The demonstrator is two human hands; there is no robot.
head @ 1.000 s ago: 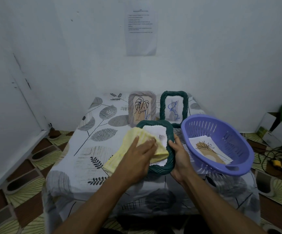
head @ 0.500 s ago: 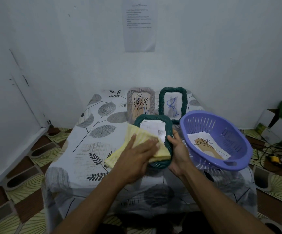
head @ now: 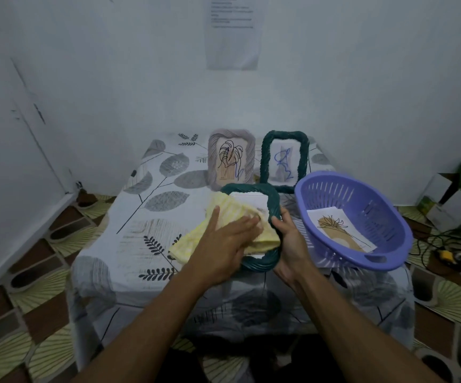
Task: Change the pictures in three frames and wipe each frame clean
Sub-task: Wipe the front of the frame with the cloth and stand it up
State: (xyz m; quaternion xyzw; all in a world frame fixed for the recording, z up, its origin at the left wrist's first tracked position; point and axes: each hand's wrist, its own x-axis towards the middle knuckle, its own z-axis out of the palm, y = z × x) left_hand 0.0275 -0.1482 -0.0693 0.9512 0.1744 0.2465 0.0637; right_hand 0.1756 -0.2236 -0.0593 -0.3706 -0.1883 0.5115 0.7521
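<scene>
A dark green woven frame (head: 273, 200) with a white picture lies tilted near the table's front. My right hand (head: 290, 241) grips its right edge, thumb over the rim. My left hand (head: 223, 247) presses a yellow cloth (head: 223, 217) flat onto the frame's glass with straight fingers; the cloth hangs off the frame's left side. Behind, a grey woven frame (head: 231, 158) with a leaf drawing and a second green frame (head: 284, 158) with a blue scribble stand upright.
A purple plastic basket (head: 362, 194) holding loose pictures (head: 339, 230) sits at the table's right, close to my right hand. The small table has a leaf-patterned cloth (head: 152, 217) and stands against a white wall. Cardboard boxes (head: 450, 200) and cables lie on the floor at right.
My left hand has slid the yellow cloth across the frame's glass, moving slightly toward me and back. My right hand keeps hold of the frame's right edge.
</scene>
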